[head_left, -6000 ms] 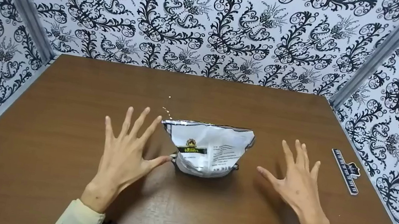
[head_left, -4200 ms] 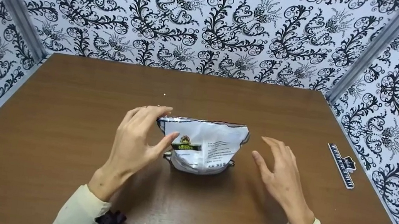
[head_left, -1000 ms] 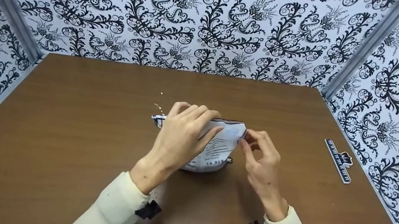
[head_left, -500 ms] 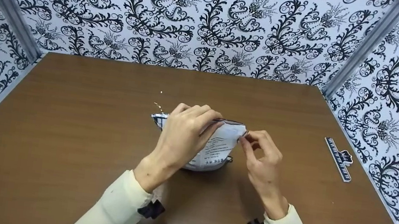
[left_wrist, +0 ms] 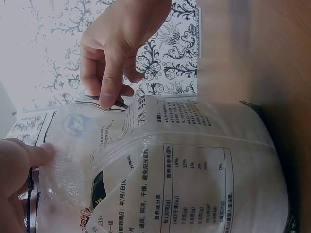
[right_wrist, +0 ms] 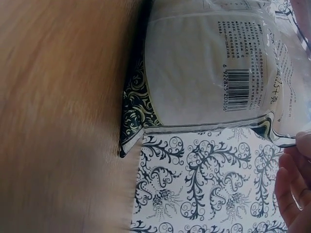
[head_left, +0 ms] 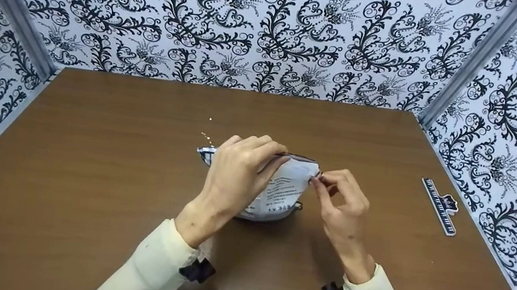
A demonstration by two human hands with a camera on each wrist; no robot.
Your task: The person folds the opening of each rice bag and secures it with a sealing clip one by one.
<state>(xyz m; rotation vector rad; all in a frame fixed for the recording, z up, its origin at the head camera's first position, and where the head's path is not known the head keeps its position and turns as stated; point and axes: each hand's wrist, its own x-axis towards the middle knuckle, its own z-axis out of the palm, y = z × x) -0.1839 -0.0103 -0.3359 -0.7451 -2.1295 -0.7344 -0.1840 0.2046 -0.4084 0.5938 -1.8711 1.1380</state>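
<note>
A white printed plastic bag of rice (head_left: 279,196) stands upright at the middle of the table. My left hand (head_left: 234,174) lies across its top edge and pinches it, thumb on the near side, fingers over the far side. With thumb and index finger, my right hand (head_left: 343,210) pinches the top right corner. In the left wrist view the bag (left_wrist: 204,160) looks full below and wrinkled near the thumb of the left hand (left_wrist: 17,160). The right wrist view shows the bag's barcoded side (right_wrist: 194,68) and the right fingertips (right_wrist: 303,145) on the corner.
A flat clip (head_left: 439,206) with a piano-key pattern lies at the table's right side. Several white grains (head_left: 207,136) are scattered behind the bag. Patterned walls (head_left: 274,31) enclose the brown table (head_left: 110,154) at the back and sides.
At first both hands were spread beside the bag. They moved inward, and the left took hold of the top edge, the right of the top right corner. Over the last second they barely move.
</note>
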